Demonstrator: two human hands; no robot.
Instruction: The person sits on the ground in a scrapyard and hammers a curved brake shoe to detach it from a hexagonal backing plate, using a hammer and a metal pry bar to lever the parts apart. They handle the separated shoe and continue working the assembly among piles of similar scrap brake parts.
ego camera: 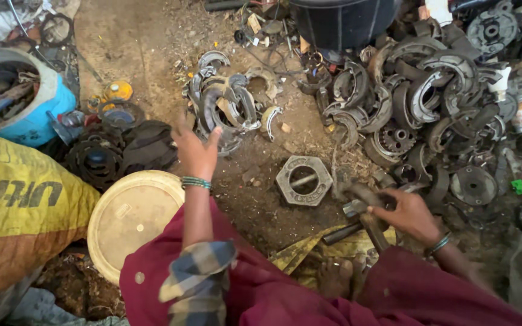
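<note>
The left hand (196,154) hovers with fingers spread open, holding nothing, just short of a small heap of curved brake shoes (228,105) on the dirt floor (140,48). The right hand (411,214) has its fingers closed around a hammer (367,214), beside a large hexagonal nut (303,179).

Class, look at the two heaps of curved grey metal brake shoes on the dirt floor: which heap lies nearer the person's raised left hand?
The smaller heap of curved grey metal brake shoes, just beyond the left hand; the bigger heap lies far right.

The person wears maroon cloth with a blue-and-cream checked patch. A green beaded bracelet circles the left wrist (196,182). A dark bangle rings the right wrist (439,244).
</note>
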